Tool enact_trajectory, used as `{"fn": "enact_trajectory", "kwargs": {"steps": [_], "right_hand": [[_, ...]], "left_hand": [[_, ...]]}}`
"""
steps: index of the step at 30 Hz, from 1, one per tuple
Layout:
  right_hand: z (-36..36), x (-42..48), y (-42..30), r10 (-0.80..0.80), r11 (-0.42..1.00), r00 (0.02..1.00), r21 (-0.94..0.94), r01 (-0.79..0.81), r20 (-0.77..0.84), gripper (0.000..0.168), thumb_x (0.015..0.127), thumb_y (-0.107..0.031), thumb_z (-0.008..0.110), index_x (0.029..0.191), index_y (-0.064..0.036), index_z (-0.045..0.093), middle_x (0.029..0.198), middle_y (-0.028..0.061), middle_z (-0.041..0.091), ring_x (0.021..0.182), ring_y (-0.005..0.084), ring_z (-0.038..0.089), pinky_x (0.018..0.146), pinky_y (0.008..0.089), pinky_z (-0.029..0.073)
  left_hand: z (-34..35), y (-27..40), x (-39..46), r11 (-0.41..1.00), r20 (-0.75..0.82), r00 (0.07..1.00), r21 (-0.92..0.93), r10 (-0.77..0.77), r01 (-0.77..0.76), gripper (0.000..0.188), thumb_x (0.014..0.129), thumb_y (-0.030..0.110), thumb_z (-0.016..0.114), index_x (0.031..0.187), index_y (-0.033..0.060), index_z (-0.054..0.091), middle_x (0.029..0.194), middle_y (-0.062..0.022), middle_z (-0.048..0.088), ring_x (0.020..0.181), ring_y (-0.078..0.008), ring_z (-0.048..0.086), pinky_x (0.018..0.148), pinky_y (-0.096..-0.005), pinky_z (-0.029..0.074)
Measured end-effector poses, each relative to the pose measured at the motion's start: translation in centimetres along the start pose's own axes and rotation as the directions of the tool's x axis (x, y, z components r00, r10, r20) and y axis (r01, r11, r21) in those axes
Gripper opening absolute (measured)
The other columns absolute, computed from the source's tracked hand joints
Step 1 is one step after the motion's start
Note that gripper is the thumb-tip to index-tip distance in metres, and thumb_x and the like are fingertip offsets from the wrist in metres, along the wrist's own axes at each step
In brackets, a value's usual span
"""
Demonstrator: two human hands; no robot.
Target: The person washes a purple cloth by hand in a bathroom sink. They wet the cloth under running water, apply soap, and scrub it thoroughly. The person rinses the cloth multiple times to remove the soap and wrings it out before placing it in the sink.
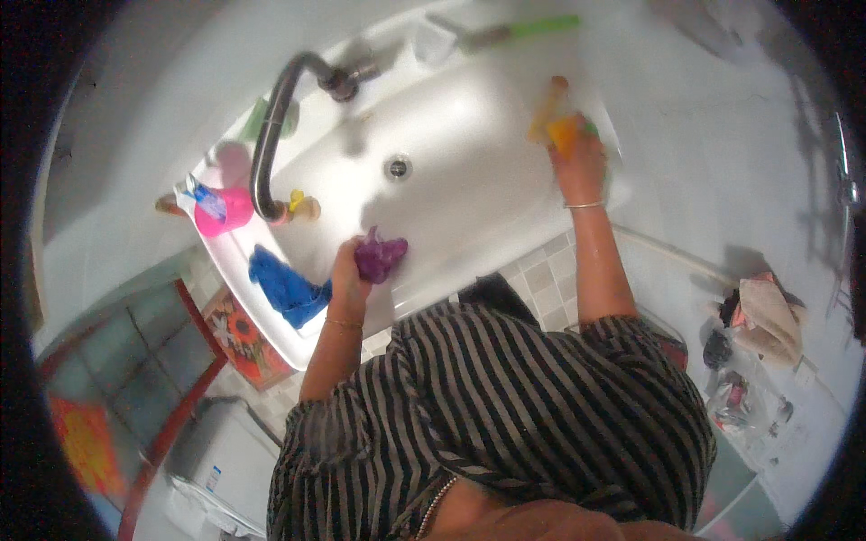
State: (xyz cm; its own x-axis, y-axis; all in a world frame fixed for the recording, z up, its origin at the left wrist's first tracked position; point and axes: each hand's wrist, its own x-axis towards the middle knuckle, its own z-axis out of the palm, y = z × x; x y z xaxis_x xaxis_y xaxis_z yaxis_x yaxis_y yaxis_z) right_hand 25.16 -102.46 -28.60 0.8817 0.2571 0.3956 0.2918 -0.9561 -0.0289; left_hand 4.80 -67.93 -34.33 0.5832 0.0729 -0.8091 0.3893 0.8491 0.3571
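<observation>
My left hand grips a bunched purple cloth over the near edge of a white sink basin. A crumpled blue cloth lies on the sink's left rim, just left of that wrist. At the basin's right side, my right hand is closed around a yellow-orange item, blurred, with a bit of green showing beside the fingers. An orange-brown tip sticks out beyond it. Whether this is one thing or more, I cannot tell.
A dark curved faucet arches over the basin's left part, by the drain. On the left rim stands a pink cup with tubes in it. A green-handled brush lies at the back rim. Cloths hang at the right wall.
</observation>
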Motion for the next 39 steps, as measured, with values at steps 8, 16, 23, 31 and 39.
{"fn": "enact_trajectory", "kwargs": {"steps": [8,16,23,31,39], "right_hand": [[1.0,-1.7,3.5,0.199,0.973,0.980,-0.125,-0.196,0.012,0.063,0.066,-0.030,0.064,0.122,-0.016,0.038,0.110,0.0105,0.047,0.097,0.0299,0.046,0.078,0.0423,0.036],[0.3,-1.3,3.0,0.279,0.954,0.958,-0.129,-0.270,0.059,0.063,0.068,-0.038,0.061,0.122,-0.015,0.038,0.117,0.0101,0.044,0.104,0.0279,0.044,0.082,0.0431,0.033],[0.2,-1.0,2.8,0.273,0.961,0.958,-0.067,-0.267,0.092,0.069,0.067,-0.037,0.063,0.124,-0.013,0.034,0.116,0.0129,0.044,0.103,0.0293,0.044,0.081,0.0439,0.034],[1.1,-2.5,4.9,0.265,0.939,0.964,0.238,-0.250,-0.033,0.068,0.066,-0.022,0.066,0.123,-0.006,0.033,0.118,0.0198,0.039,0.109,0.0363,0.038,0.090,0.0448,0.030],[1.3,-7.2,3.4,0.489,0.833,0.872,0.299,-0.466,-0.001,0.070,0.065,-0.014,0.065,0.122,0.000,0.028,0.126,0.0242,0.026,0.116,0.0375,0.025,0.096,0.0435,0.023]], "left_hand": [[0.3,-0.6,0.8,0.999,0.051,0.998,0.024,0.024,-0.026,0.017,0.079,0.017,0.047,0.087,0.0021,0.049,0.085,-0.0130,0.054,0.078,-0.0256,0.054,0.069,-0.0370,0.048],[2.8,-0.3,-0.7,0.999,0.064,0.998,0.040,0.008,-0.010,0.017,0.078,0.017,0.048,0.087,0.0024,0.049,0.082,-0.0120,0.053,0.076,-0.0244,0.054,0.067,-0.0350,0.047],[1.7,-0.8,-0.2,0.997,-0.028,0.998,0.044,0.062,-0.060,0.014,0.079,0.016,0.049,0.086,0.0039,0.050,0.082,-0.0103,0.053,0.074,-0.0225,0.054,0.068,-0.0337,0.047],[0.0,-1.6,1.8,1.000,-0.049,0.999,0.003,-0.007,0.007,0.013,0.079,0.013,0.048,0.087,0.0028,0.050,0.084,-0.0087,0.052,0.078,-0.0207,0.053,0.073,-0.0340,0.045],[2.2,-1.1,0.9,0.999,0.067,0.998,0.049,-0.007,0.004,0.014,0.080,0.015,0.048,0.086,0.0025,0.050,0.083,-0.0088,0.053,0.078,-0.0201,0.053,0.073,-0.0336,0.045]]}}
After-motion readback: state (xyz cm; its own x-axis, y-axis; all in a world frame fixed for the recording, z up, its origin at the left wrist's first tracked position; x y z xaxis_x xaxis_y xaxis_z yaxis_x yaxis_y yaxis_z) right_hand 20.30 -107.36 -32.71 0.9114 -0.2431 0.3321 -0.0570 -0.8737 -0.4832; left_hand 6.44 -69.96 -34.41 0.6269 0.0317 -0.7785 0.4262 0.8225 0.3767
